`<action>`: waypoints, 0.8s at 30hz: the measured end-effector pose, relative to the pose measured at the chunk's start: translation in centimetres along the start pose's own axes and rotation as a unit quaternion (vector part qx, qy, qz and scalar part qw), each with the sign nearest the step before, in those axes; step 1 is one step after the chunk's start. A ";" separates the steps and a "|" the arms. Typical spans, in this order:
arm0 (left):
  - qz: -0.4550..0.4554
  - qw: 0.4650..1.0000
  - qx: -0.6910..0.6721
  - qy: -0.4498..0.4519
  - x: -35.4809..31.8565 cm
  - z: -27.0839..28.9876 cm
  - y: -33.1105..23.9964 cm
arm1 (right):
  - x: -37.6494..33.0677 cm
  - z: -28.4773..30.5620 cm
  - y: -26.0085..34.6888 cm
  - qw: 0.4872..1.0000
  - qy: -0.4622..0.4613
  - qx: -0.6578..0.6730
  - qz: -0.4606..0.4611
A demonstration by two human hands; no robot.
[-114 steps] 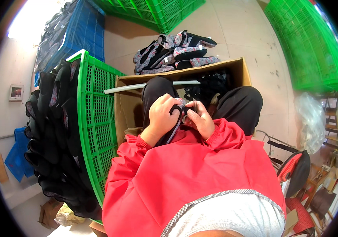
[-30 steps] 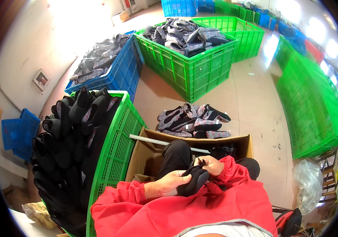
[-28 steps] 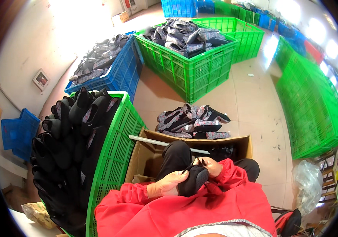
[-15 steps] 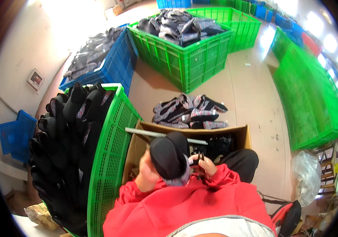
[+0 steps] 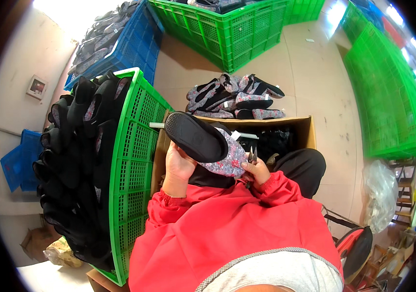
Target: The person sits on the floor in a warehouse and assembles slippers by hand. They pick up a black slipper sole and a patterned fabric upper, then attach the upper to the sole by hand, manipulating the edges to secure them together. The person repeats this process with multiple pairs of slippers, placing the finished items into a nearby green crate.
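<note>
A slipper with a black sole and grey floral fabric (image 5: 227, 165) is tilted in front of my body, its sole facing up. My left hand (image 5: 177, 165) is closed around its sole end from below. My right hand (image 5: 259, 171) is closed on dark thread snips (image 5: 252, 155) whose pointed tips stick up past the fingers. The thumb and fingers of that hand also touch the slipper's floral part. A small white tag (image 5: 235, 135) stands out from the slipper's edge. Behind it is an open cardboard box (image 5: 307, 132) with dark things inside.
A pale bar (image 5: 247, 136) lies across the box. Beyond it, finished-looking floral slippers (image 5: 252, 101) are heaped on the floor. At my left stands a green crate (image 5: 132, 160) of black slippers (image 5: 71, 165). Other green (image 5: 237, 41) and blue crates (image 5: 140, 53) stand farther off.
The slipper has turned from upright to tilted, showing its sole and more floral fabric. My left hand has shifted beneath it. The whole view has tipped lower.
</note>
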State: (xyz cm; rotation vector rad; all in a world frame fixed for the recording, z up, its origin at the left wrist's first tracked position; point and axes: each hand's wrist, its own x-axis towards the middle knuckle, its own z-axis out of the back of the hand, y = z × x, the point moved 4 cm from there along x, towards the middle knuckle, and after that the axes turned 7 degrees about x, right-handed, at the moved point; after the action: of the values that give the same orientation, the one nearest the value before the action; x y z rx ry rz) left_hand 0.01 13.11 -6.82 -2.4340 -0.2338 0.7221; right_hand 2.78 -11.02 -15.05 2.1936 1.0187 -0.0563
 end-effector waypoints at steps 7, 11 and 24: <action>-0.291 0.864 0.395 -0.115 -1.9 1.2 -2.3 | -0.6 1.7 1.1 0.998 -0.056 0.030 0.021; -0.354 0.828 0.426 -0.092 -2.3 0.3 -2.6 | -0.3 2.9 0.3 0.998 -0.056 0.029 0.019; -0.340 0.794 0.498 -0.075 -2.2 -0.7 -2.7 | -0.2 3.5 -0.7 0.996 -0.077 0.033 0.003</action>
State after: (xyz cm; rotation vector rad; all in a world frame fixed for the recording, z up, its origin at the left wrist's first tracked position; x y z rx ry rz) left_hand -1.51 14.25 -3.83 -1.1483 -0.5795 0.4945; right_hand 2.98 -13.00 -18.00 2.2123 0.9365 -0.2560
